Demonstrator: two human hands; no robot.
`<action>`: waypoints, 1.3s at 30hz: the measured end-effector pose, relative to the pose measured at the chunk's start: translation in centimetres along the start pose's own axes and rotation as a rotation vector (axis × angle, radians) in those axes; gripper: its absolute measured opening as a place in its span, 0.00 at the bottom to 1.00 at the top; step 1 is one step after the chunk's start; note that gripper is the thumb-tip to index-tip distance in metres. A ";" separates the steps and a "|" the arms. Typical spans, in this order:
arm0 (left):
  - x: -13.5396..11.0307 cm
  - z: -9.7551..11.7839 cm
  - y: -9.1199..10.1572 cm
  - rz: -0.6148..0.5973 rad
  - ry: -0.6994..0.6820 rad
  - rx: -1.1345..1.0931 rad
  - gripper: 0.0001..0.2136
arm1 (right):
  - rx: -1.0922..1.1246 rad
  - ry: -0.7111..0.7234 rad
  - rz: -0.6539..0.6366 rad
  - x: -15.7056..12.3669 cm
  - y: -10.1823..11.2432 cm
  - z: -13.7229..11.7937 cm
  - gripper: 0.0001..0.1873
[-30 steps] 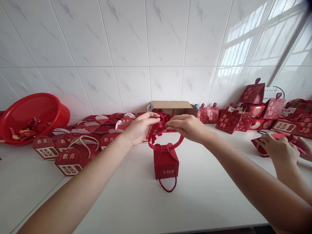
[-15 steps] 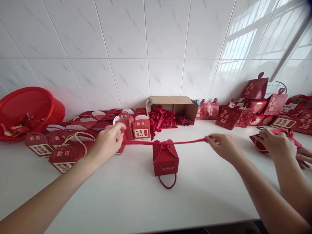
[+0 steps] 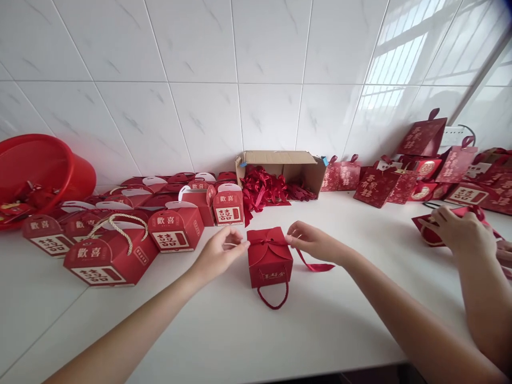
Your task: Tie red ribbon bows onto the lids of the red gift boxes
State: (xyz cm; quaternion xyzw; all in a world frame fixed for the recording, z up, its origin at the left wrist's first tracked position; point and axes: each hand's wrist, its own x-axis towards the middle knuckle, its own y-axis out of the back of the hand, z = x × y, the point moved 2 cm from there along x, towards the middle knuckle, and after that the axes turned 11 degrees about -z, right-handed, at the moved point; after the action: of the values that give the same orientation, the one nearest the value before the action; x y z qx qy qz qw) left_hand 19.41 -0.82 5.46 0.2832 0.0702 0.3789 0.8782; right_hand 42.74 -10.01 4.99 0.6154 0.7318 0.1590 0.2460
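Note:
A small red gift box [image 3: 269,261] with a cord loop at its front stands on the white counter [image 3: 240,330]. A red ribbon [image 3: 316,265] is knotted across its top, and one end trails to the right. My left hand [image 3: 221,253] pinches the ribbon at the box's left top edge. At the right top edge my right hand [image 3: 312,241] pinches the other ribbon end. Both hands are closed in a pinch, close against the box.
Red handled boxes [image 3: 175,230] crowd the left, beside a red basin [image 3: 38,176]. An open cardboard carton [image 3: 282,168] spilling red ribbons lies at the wall. More red boxes [image 3: 376,185] stand at the right, where another person's hands [image 3: 460,230] hold a red piece.
My hands went from together above the box to far apart with the ribbon stretched taut, then came back in to the box's top. The view has tilted lower.

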 end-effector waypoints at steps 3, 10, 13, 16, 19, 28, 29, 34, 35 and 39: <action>0.2 0.2 -1.6 -0.103 0.086 -0.201 0.15 | 0.205 -0.021 -0.108 0.8 -1.4 0.3 0.25; 0.8 0.3 -1.3 -0.301 0.222 -0.353 0.17 | 0.309 -0.018 -0.265 1.2 -1.5 1.1 0.28; 1.2 0.7 -0.7 -0.341 0.193 -0.228 0.19 | 0.371 0.048 -0.319 1.2 -1.1 1.2 0.28; 1.3 1.0 -0.3 -0.324 0.163 -0.164 0.20 | 0.476 0.107 -0.328 0.8 -0.8 1.3 0.26; 1.4 0.9 -0.4 -0.328 0.166 -0.208 0.18 | 0.534 0.122 -0.272 0.2 -0.4 1.3 0.20; 2.1 0.9 -0.8 -0.211 0.139 -0.009 0.22 | 0.654 0.131 -0.221 1.5 -0.7 2.5 0.18; 2.1 0.9 -0.8 -0.201 0.130 0.030 0.23 | 0.659 0.138 -0.220 1.7 -0.7 2.7 0.19; 1.9 0.5 -0.5 -0.212 0.154 0.116 0.25 | 0.595 0.153 -0.227 1.5 0.1 3.3 0.18; 1.8 0.4 -0.4 -0.217 0.164 0.127 0.25 | 0.570 0.151 -0.229 1.2 0.4 3.2 0.17; 1.4 0.5 -0.1 -0.272 0.158 0.131 0.24 | 0.513 0.108 -0.248 0.3 0.8 2.8 0.20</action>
State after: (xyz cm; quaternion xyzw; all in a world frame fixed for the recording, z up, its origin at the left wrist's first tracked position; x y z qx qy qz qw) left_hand 20.63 -0.15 5.98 0.2969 0.2012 0.2722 0.8929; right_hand 44.92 -9.76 3.08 0.5542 0.8297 -0.0300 0.0605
